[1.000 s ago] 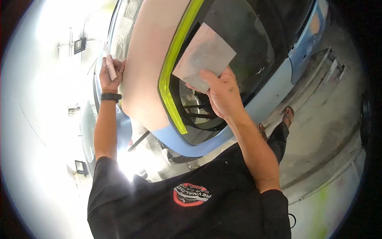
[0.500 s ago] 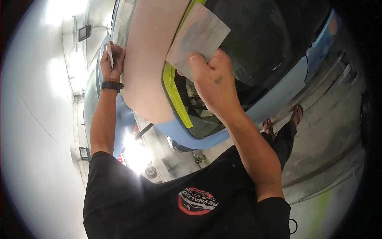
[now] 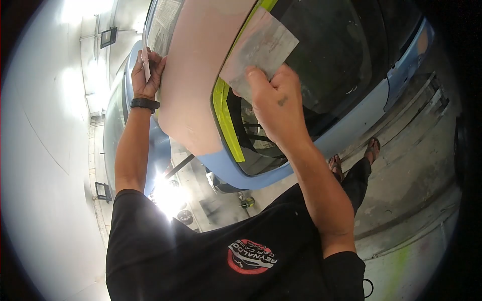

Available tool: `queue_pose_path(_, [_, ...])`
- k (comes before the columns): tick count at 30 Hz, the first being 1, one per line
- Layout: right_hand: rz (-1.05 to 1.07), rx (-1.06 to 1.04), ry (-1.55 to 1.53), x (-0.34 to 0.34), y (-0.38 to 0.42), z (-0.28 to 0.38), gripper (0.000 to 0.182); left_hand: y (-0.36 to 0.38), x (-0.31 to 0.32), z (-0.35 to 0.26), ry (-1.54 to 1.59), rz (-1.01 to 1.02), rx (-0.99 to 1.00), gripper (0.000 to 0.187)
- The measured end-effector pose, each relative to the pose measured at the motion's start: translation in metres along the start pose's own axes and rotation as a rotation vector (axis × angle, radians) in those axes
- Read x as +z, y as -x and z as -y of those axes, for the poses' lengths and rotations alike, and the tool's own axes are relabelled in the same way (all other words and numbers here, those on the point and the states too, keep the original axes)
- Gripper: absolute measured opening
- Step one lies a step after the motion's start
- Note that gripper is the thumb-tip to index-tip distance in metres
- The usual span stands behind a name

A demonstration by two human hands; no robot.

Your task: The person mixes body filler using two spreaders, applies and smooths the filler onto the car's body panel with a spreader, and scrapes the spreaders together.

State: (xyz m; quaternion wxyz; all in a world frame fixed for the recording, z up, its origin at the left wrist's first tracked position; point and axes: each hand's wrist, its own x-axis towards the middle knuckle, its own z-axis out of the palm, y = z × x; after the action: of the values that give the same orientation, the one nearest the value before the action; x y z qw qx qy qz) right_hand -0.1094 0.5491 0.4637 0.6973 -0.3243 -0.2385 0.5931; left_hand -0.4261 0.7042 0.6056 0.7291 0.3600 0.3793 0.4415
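Observation:
My right hand (image 3: 278, 103) pinches a flat rectangular sheet (image 3: 263, 50), thumb on top. Its grey face has pinkish smears, and it overlaps the dark window glass (image 3: 321, 50) and yellow-green masking tape (image 3: 223, 118) along the window edge. On the left, my left hand (image 3: 150, 75), with a black wristband, holds a thin pale piece (image 3: 146, 64) seen edge-on. That hand is beside the pinkish-beige car panel (image 3: 196, 75); whether it touches the panel is unclear.
Blue bodywork (image 3: 211, 163) continues below the beige area. Another car (image 3: 116, 115) stands at the left, near a white wall (image 3: 40, 125). A bright lamp (image 3: 170, 198) glares below. Sandalled feet (image 3: 371, 150) stand on the concrete floor (image 3: 401, 185) at the right.
The car, both hands and the sheets appear slightly farther right in the view. Each hand keeps its hold.

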Motion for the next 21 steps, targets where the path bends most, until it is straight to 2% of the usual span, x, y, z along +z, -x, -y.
queue_pose_path(16, [-0.018,0.04,-0.051,0.012,-0.003,-0.003,0.017,0.0,0.001,0.002,-0.012,0.021,-0.008,0.029])
queue_pose_path(21, [-0.038,0.024,-0.021,0.021,-0.004,0.007,0.022,0.0,0.001,0.001,-0.018,0.016,0.0,0.029])
